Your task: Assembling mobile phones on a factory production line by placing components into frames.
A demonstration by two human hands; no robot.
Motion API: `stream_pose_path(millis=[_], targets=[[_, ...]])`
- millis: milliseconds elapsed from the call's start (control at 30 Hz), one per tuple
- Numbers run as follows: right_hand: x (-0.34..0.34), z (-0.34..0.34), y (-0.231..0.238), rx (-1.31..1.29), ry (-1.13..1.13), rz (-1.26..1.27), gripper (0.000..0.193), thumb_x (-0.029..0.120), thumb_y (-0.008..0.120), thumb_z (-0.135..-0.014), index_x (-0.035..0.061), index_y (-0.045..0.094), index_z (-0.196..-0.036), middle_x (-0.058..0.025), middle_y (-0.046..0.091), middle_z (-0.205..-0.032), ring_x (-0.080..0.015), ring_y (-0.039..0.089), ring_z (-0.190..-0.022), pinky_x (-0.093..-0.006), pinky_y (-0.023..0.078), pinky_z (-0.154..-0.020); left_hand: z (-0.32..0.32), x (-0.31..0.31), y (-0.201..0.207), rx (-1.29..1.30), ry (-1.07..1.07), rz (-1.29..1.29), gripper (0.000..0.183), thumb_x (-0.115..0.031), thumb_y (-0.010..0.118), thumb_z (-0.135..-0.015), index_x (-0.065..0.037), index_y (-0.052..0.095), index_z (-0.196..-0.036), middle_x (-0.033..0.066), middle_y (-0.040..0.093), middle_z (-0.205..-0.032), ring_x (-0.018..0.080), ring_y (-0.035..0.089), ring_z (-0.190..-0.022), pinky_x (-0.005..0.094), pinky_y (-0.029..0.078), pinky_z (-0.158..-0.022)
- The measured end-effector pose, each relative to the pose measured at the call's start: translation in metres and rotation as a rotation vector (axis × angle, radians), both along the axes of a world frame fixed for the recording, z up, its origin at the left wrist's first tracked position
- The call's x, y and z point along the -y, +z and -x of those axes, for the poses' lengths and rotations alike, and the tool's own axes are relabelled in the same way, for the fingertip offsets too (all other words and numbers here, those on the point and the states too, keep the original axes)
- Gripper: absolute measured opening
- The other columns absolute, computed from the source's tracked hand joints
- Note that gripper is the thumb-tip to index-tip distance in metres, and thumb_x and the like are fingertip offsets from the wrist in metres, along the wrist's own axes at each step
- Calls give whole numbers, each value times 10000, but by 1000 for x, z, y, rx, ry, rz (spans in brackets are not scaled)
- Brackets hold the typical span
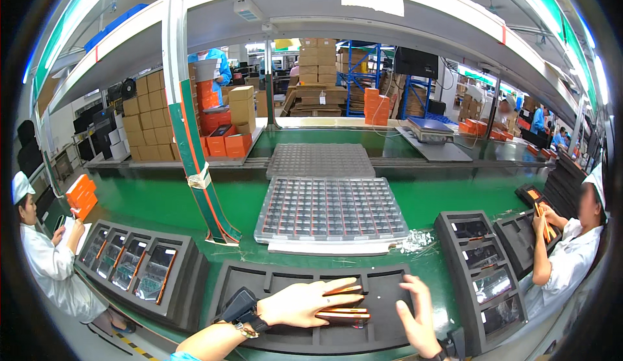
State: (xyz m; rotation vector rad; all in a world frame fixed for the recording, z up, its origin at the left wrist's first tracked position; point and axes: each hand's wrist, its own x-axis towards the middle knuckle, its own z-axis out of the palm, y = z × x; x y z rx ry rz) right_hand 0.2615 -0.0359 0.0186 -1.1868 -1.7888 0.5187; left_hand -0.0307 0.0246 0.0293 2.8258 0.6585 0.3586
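My left hand (295,304) reaches over a black foam tray (259,271) in front of me, its fingers around a few slim flat devices with orange edges (345,314). Part of these devices is hidden under the fingers, so their exact kind does not show. A dark wrist-worn unit (239,306) and a bracelet sit on my left wrist. To the right of the devices, my right hand (418,314) hovers over the tray's right end, fingers apart and holding nothing. Long recesses divided by foam ribs show in the tray.
A clear compartment tray of small parts (331,208) lies beyond on the green bench. Foam trays with dark glossy devices stand left (123,257) and right (483,257). Co-workers sit at both sides; the right one (564,244) holds orange-edged pieces. A metal post (198,160) rises left of centre.
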Motion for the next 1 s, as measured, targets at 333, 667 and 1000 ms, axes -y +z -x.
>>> stream_pose_path(millis=[333,667,1000], targets=[[-31,99,-30,-777,75,496,339,351,475,-1052,84,624,-1200,-74,664,-1113,-171,621,-1037,-292,486,-923,19,6,-4,-13,317,169,661,-420,747,-828,-64,504,-1328,139,678,-1092,318,689,-964,413,570,-785],[-228,179,27,308,319,-52,177,153,624,-913,28,648,-1036,-153,676,-1009,-283,670,-887,-367,539,-789,39,8,-12,195,265,140,669,-305,812,-713,-71,553,-1283,137,673,-1011,326,691,-850,426,564,-704],[-444,266,-56,796,-71,-537,366,154,553,-893,80,621,-1244,-122,638,-1216,-300,576,-1182,-586,389,-1049,33,5,-19,296,245,203,449,-227,794,-699,-35,600,-1057,181,662,-924,381,675,-819,460,550,-692]])
